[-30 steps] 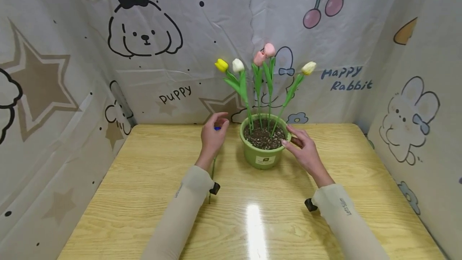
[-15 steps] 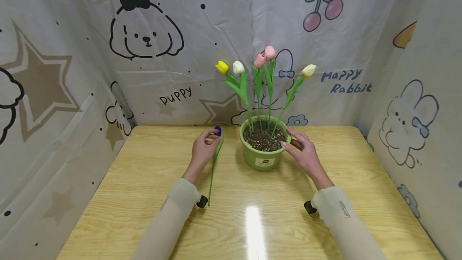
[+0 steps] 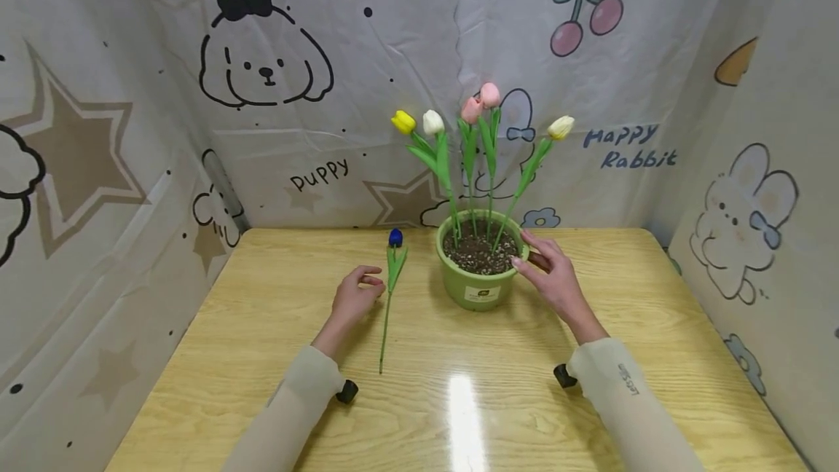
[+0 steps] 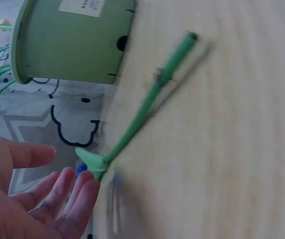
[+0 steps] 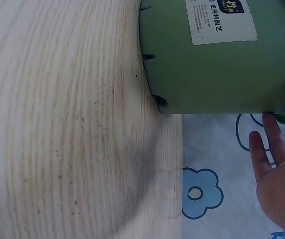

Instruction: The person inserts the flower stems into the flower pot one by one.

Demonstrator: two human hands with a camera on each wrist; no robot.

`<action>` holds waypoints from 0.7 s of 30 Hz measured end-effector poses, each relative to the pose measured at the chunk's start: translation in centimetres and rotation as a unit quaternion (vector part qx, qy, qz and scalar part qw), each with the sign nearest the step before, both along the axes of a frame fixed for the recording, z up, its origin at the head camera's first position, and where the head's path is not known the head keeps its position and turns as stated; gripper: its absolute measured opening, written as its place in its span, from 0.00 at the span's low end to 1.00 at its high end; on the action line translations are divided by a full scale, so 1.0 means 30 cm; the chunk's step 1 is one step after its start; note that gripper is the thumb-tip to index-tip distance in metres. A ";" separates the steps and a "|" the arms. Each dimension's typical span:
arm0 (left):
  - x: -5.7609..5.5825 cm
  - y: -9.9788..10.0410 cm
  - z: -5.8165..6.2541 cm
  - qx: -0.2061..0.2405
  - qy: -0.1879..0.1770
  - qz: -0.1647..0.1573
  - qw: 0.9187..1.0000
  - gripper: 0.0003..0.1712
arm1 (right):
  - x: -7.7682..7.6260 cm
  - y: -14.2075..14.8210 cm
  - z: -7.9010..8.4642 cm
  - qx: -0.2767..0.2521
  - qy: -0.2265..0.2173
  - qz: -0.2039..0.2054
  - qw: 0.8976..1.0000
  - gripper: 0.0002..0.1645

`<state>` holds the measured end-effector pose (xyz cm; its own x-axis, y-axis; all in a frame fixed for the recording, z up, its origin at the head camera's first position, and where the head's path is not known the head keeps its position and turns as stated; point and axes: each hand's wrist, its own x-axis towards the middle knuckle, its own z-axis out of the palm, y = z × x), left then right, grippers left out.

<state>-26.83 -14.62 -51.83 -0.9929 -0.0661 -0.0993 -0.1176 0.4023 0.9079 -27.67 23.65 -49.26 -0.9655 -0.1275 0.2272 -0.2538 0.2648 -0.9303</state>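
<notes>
A blue artificial tulip (image 3: pixel 396 268) lies on the wooden table, bloom toward the back and stem toward the front. Just left of its stem, my left hand (image 3: pixel 356 293) hovers with relaxed, slightly bent fingers and nothing in them. In the left wrist view, the fingertips overlap the leaf end of the tulip (image 4: pixel 142 112). To the right stands a green flowerpot (image 3: pixel 465 284) of soil, holding yellow, white, pink and cream tulips upright. My right hand (image 3: pixel 557 279) holds the pot's right rim, thumb at the front. Its fingers lie against the pot wall under the rim in the right wrist view.
The wooden table (image 3: pixel 262 275) carries the pot near its back edge. A printed fabric curtain (image 3: pixel 367 42) rises behind it and on both sides. The tall tulip blooms stand in front of the rear curtain.
My left hand has drawn back from the blue bloom, toward the front and left, uncovering the whole tulip on the table. My right hand stays at the pot rim.
</notes>
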 end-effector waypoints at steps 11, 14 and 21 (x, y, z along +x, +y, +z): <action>0.053 -0.019 -0.031 0.012 -0.034 -0.004 0.999 0.20 | -0.001 -0.005 -0.002 0.008 0.007 -0.001 1.000 0.38; 0.056 -0.019 -0.032 0.029 -0.051 0.000 0.998 0.20 | -0.003 -0.004 -0.004 0.010 0.007 -0.001 1.000 0.38; 0.050 -0.010 -0.038 0.055 -0.061 -0.012 0.997 0.22 | -0.004 -0.003 -0.003 0.012 0.012 -0.004 1.000 0.38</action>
<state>-25.32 -14.91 -52.95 -0.9739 -0.0253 -0.2256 -0.2225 0.3046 0.9261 -27.79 23.57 -49.35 -0.9611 -0.1246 0.2465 -0.2729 0.2890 -0.9176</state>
